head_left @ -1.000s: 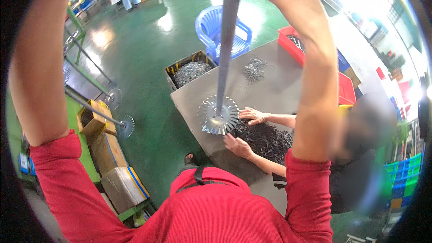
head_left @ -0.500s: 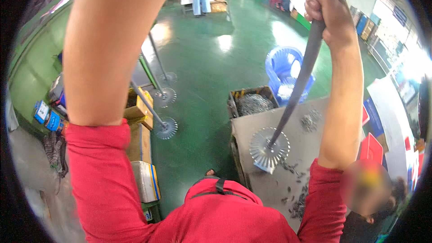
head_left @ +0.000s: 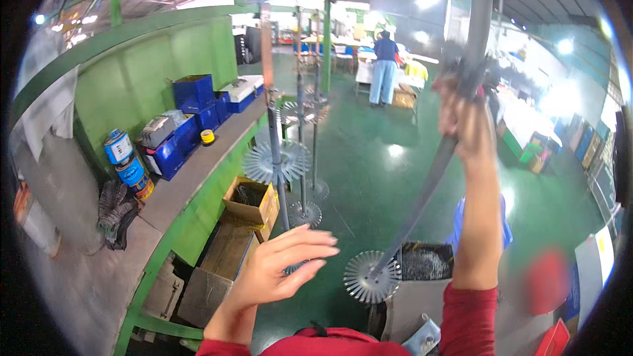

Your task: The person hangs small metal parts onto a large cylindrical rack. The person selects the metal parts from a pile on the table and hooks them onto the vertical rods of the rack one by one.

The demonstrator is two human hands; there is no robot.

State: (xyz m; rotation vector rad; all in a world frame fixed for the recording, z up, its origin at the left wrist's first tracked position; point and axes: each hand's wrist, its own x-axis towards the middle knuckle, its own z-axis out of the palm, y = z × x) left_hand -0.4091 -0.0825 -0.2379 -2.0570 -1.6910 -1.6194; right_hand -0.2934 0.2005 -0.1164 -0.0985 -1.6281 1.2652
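Observation:
My right hand (head_left: 463, 117) is wrapped round a long grey metal rod (head_left: 425, 191), raised and tilted. At the rod's lower end is a round slotted metal disc (head_left: 372, 277) with radial teeth along its rim. My left hand (head_left: 280, 269) holds nothing, its fingers stretched out toward the right. Just beyond it stand several upright rods with similar discs; the nearest carries a toothed disc (head_left: 277, 161) partway up, and another disc (head_left: 305, 214) shows lower down. My left hand partly hides one more disc behind it.
A workbench (head_left: 214, 158) along a green wall bears blue boxes (head_left: 173, 151), cans (head_left: 132, 170) and dark gloves (head_left: 115, 207). Cardboard boxes (head_left: 250, 199) sit below. A bin of small metal parts (head_left: 425, 264) adjoins a table (head_left: 422, 296) at right. A person (head_left: 384, 69) stands far back.
My left arm has come down from overhead and the open hand now shows in front. The rod in my right hand has shifted left with its disc. The view has tipped upward.

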